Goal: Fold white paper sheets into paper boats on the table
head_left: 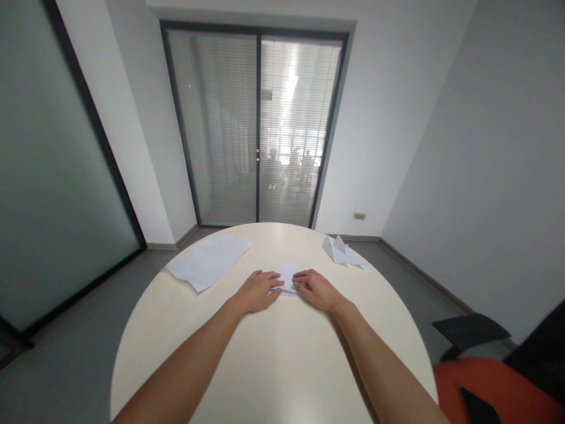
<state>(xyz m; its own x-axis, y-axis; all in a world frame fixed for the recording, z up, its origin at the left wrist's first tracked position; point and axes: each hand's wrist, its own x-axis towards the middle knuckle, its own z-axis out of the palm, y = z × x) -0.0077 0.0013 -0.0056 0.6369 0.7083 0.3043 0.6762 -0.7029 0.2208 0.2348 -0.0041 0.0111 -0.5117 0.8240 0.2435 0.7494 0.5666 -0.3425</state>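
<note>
Near the far left edge of the round cream-coloured table lies a flat white sheet of paper, untouched and well apart from the hands. The left hand rests flat, fingers spread, with its fingertips on the left side of the small folded white paper, which sits a little beyond the middle of the table, toward the far edge. The right hand presses the right side of the same paper in the same manner; neither hand closes around it, both only hold it down with open palms. To make this crease well, I judge it best to keep one hand still as an anchor while the other slides its fingertips along the fold line, from the centre outward, with even pressure, so the layers do not shift. Near the far right edge lie finished folded white paper shapes, apart from the hands.
</note>
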